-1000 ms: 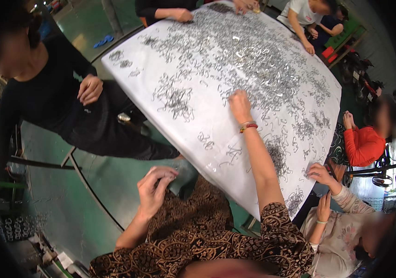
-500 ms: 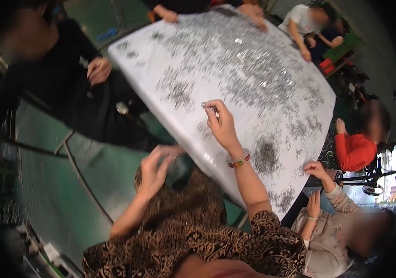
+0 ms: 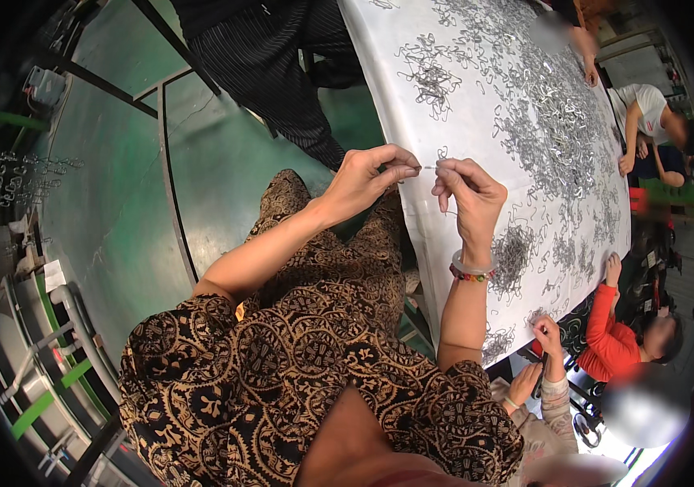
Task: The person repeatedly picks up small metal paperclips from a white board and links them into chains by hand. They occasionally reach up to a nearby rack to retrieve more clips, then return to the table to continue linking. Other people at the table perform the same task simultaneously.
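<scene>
Over the near-left edge of the table, my two hands meet fingertip to fingertip. My left hand (image 3: 367,178) pinches one end of a tiny silvery metal piece (image 3: 429,167), seemingly a bent wire hook. The thumb and forefinger of my right hand (image 3: 477,195) close on its other end. Below the right fingers a bit of thin wire shows, partly hidden by the hand. A loose pile of dark bent wire hooks (image 3: 513,258) lies on the white tabletop (image 3: 464,134) beyond my right wrist, which wears bracelets.
More hooks (image 3: 558,114) cover the table's far part, with a smaller heap (image 3: 430,79) at its left side. A person in striped trousers (image 3: 257,73) stands at the far left. Others sit along the right, one in a red top (image 3: 611,345). Metal frames (image 3: 170,178) stand on the green floor.
My left hand has risen from above my lap to the table edge and closed. My right hand has come back to meet it, bringing the small metal piece. The view has turned.
</scene>
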The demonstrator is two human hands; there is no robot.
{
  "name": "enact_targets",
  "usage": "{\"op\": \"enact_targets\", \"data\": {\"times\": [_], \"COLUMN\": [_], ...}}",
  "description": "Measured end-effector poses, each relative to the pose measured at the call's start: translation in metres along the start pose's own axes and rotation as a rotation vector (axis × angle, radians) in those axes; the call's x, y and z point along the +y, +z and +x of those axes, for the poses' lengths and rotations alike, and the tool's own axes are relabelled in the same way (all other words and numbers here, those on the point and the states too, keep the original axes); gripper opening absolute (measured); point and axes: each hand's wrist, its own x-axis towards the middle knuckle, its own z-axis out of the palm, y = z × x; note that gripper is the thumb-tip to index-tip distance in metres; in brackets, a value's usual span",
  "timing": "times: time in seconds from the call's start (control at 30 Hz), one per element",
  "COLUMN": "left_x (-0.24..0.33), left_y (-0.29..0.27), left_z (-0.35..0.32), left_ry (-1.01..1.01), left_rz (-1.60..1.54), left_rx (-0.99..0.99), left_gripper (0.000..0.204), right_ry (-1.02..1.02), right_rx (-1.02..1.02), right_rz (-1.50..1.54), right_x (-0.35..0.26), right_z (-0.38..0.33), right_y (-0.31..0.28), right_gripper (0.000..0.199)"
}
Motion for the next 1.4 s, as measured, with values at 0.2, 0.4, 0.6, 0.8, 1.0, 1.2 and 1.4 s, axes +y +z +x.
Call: {"op": "enact_targets", "data": {"times": [0.2,0.4,0.6,0.8,1.0,1.2,1.4], "left_x": [0.003,0.012,-0.001,-0.052,-0.105,-0.093,-0.042], "left_y": [-0.001,-0.006,-0.005,-0.02,0.008,0.005,-0.01], "left_z": [0.004,0.002,0.001,0.094,0.16,0.161,0.144], "left_ry": [0.017,0.06,0.026,0.065,0.203,0.164,0.136], "left_rz": [0.013,0.049,-0.133,0.329,1.027,1.005,0.497], "left_rx": [-0.015,-0.062,0.074,0.227,0.149,0.166,0.203], "left_gripper": [0.015,0.015,0.017,0.034,0.021,0.014,0.017], "right_ry": [-0.133,-0.142,-0.341,-0.309,-0.283,-0.106,-0.081], "right_rx": [-0.13,0.053,0.035,0.02,0.02,0.133,0.091], "right_rz": [-0.153,-0.319,-0.326,-0.333,-0.327,-0.277,-0.209], "right_x": [-0.014,-0.02,-0.019,-0.027,-0.029,-0.033,-0.016], "right_z": [-0.003,-0.005,-0.006,-0.003,0.004,0.008,0.009], "right_y": [0.005,0.012,0.016,0.021,0.026,0.035,0.033], "right_gripper": [0.013,0.013,0.009,0.017,0.018,0.014,0.012]}}
